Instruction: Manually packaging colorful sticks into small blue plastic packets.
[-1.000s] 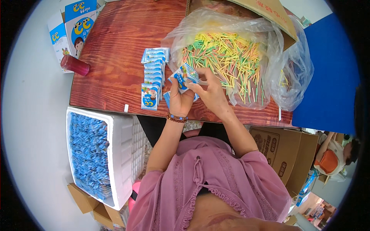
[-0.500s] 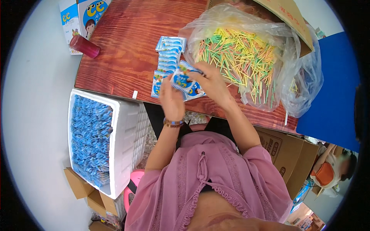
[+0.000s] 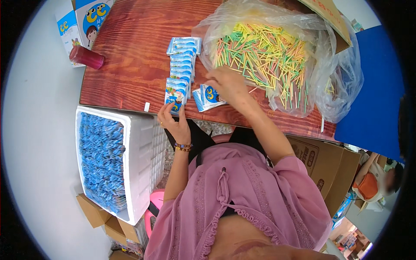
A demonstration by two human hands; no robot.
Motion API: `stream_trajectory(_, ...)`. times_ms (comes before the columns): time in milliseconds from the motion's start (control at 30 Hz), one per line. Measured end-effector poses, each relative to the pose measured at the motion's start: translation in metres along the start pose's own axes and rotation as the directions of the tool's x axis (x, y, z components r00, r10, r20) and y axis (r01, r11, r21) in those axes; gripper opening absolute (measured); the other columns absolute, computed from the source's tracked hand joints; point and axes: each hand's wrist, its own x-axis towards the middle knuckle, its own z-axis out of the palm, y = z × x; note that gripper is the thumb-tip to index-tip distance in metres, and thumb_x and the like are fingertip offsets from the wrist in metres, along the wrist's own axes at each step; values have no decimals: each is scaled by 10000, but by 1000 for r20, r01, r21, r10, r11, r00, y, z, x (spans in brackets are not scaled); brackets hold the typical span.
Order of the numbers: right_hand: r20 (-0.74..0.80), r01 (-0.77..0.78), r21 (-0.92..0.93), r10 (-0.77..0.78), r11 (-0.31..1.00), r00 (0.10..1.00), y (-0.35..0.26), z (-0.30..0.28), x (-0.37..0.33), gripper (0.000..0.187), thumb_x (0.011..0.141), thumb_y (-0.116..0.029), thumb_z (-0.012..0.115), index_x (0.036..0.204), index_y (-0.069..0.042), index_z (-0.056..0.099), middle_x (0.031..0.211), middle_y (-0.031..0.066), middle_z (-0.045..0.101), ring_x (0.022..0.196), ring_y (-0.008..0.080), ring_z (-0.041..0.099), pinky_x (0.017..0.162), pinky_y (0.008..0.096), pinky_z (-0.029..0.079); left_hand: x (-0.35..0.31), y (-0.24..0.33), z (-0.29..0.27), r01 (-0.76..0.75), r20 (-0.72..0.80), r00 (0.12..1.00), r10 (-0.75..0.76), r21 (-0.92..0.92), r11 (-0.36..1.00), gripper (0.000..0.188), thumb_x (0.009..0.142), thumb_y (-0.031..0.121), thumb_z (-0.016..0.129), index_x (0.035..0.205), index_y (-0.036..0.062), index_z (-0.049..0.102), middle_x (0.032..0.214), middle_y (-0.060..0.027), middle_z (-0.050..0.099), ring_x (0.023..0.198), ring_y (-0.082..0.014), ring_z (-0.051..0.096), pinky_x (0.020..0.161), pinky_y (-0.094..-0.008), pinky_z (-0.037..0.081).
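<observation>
Small blue-and-white packets (image 3: 180, 65) lie overlapped in a row running away from me on the table. At the near end of the row, my left hand (image 3: 175, 123) has its thumb and fingers closed on the edges of the nearest packet (image 3: 175, 94). To the right of the row, a few more packets (image 3: 210, 96) lie in a small loose group. Just above that group is my right hand (image 3: 229, 86), its fingers curled and pressed together. Anything inside them is hidden. Many thin yellow, green and pink sticks (image 3: 268, 60) lie in an open clear plastic bag (image 3: 203, 32) beyond my right hand.
A white foam box (image 3: 141, 147) full of blue packets stands left, below the table (image 3: 134, 43). A red cup (image 3: 86, 57) and printed boxes (image 3: 93, 26) are at the far left. Cardboard boxes (image 3: 323, 169) stand right, and another person (image 3: 368, 186) is beyond them.
The packet that was raised between both hands is out of them, and a packet lies at the row's near end. My left hand has moved down and left; the right has drawn slightly left.
</observation>
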Motion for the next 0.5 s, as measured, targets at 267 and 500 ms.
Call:
stream_trajectory(267, 25, 16, -161, -12, 987, 1000, 33, -14, -24, 347, 713, -291, 723, 980, -103, 607, 1016, 58, 584, 1006, 265, 517, 891, 402, 324, 3, 17, -1, -8, -11, 1000, 8, -21, 1000, 291, 815, 135, 702, 1082, 63, 613, 1126, -115, 544, 1075, -288, 483, 920, -415, 343)
stream_trajectory(500, -137, 202, -35, -205, 979, 969, 53, -4, -22, 166, 772, -242, 688, 866, -121, 622, 914, 21, 607, 924, 221, 529, 902, 380, 300, 23, 61, 12, -244, 173, 955, 239, 8, 970, 349, 788, 128, 723, 1104, 49, 597, 1121, -134, 554, 1068, -301, 471, 914, -410, 356)
